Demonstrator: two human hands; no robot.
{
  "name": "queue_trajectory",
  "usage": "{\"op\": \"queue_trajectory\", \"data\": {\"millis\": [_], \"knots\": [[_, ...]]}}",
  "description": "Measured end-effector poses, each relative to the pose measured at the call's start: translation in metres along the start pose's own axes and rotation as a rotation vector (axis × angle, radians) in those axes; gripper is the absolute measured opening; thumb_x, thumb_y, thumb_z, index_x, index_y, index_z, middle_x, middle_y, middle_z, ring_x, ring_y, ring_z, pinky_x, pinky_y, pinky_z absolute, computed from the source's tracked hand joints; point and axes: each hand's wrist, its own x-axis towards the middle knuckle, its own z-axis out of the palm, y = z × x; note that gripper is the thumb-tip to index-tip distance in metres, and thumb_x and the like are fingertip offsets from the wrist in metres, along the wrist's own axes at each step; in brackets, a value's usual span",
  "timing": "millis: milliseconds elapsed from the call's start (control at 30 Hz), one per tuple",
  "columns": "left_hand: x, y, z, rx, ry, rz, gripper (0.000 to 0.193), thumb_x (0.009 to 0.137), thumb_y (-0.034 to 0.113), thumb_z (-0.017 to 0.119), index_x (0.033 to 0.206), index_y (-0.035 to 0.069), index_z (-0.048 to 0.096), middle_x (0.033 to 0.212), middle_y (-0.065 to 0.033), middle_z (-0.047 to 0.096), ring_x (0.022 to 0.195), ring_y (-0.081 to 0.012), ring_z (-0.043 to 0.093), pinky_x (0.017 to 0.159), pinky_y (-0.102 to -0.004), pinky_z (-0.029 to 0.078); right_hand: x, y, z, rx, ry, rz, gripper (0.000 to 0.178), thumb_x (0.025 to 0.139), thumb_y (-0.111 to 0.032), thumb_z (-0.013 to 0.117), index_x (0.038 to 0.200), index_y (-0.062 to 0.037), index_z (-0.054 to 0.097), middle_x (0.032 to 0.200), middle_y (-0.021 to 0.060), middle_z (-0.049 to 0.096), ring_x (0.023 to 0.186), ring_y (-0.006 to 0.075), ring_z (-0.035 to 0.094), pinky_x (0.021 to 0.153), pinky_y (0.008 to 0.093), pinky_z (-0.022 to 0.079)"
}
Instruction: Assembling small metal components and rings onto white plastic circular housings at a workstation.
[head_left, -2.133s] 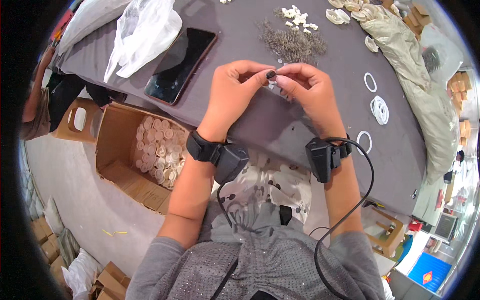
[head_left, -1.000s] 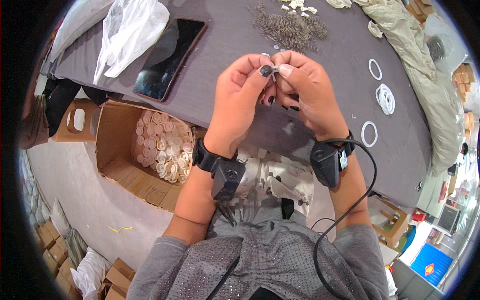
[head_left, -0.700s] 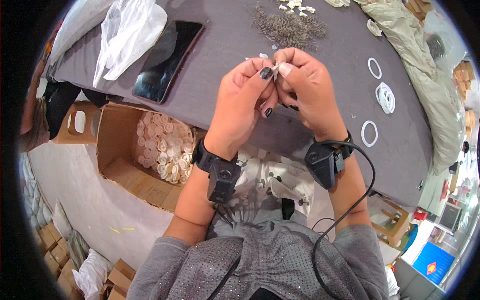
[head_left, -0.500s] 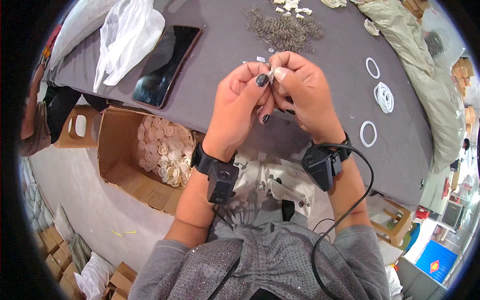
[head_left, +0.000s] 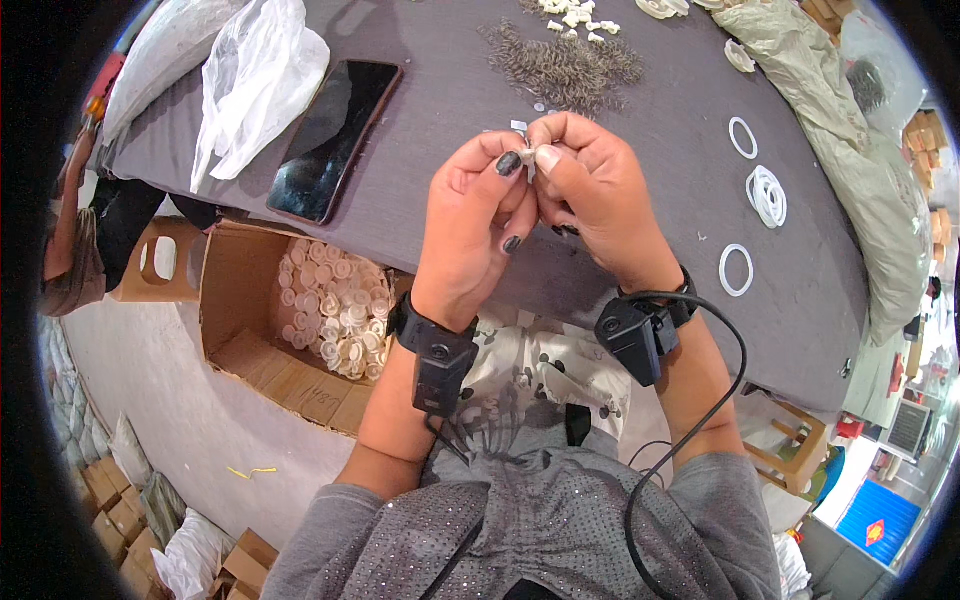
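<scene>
Held piece (head_left: 529,161) is seen as whitish, springs (head_left: 568,68) as dull grey-brown, small pegs (head_left: 575,14) as cream, rings (head_left: 766,197) as white. Worktop (head_left: 440,90) is covered in grey-purple. Lap fabric (head_left: 505,372) is patterned with dark blots on cream.

Head camera: wide fisheye, head-worn, facing down at close range; left hand (head_left: 475,208) and right hand (head_left: 600,195) near upper centre, forearms (head_left: 395,425) rising from lower frame, tabletop (head_left: 440,90) across upper frame
</scene>
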Motion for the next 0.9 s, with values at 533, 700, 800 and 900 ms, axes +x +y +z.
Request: {"op": "queue_trajectory", "data": {"millis": [533, 700, 800, 900], "knots": [[0.003, -0.002, -0.001, -0.18, -0.034, -0.143, 0.014, 0.088, 0.021, 0.044, 0.095, 0.009, 0.046, 0.056, 0.0069, 0.039, 0.039, -0.0024, 0.034, 0.043, -0.0188, 0.031, 0.001, 0.0, -0.002, -0.202, 0.075, -0.081, 0.01, 0.082, -0.008, 0.049, 0.088, 0.0006, 0.049, 0.068, -0.0013, 0.054, 0.059, 0.0016, 0.048, 0.05, 0.018, 0.041], [0.005, 0.003, -0.001, 0.153, 0.078, -0.016, 0.012, 0.087, 0.017, 0.046, 0.092, 0.007, 0.048, 0.058, 0.0033, 0.039, 0.047, -0.0059, 0.039, 0.046, -0.0206, 0.034, 0.001, -0.002, -0.004, -0.176, 0.077, -0.084, 0.01, 0.081, -0.009, 0.051, 0.087, -0.0006, 0.05, 0.067, -0.0035, 0.053, 0.059, 0.0003, 0.045, 0.05, 0.0159, 0.037], [0.005, 0.008, -0.007, 0.091, 0.051, -0.026, 0.012, 0.085, 0.013, 0.053, 0.092, 0.003, 0.052, 0.065, 0.0018, 0.049, 0.054, -0.0058, 0.046, 0.048, -0.0181, 0.037, 0.001, -0.001, -0.005, -0.172, 0.094, -0.083, 0.01, 0.081, -0.009, 0.052, 0.086, -0.0011, 0.051, 0.068, -0.0042, 0.053, 0.059, -0.0002, 0.044, 0.05, 0.0149, 0.034], [0.006, 0.013, -0.002, 0.3, 0.097, 0.0, 0.011, 0.087, 0.012, 0.047, 0.094, 0.004, 0.051, 0.065, 0.0015, 0.048, 0.057, -0.0068, 0.048, 0.05, -0.019, 0.038, 0.001, -0.003, -0.005, -0.169, 0.128, -0.083, 0.009, 0.081, -0.009, 0.053, 0.085, -0.001, 0.052, 0.069, -0.0041, 0.053, 0.06, -0.0003, 0.044, 0.05, 0.0146, 0.034]]}}
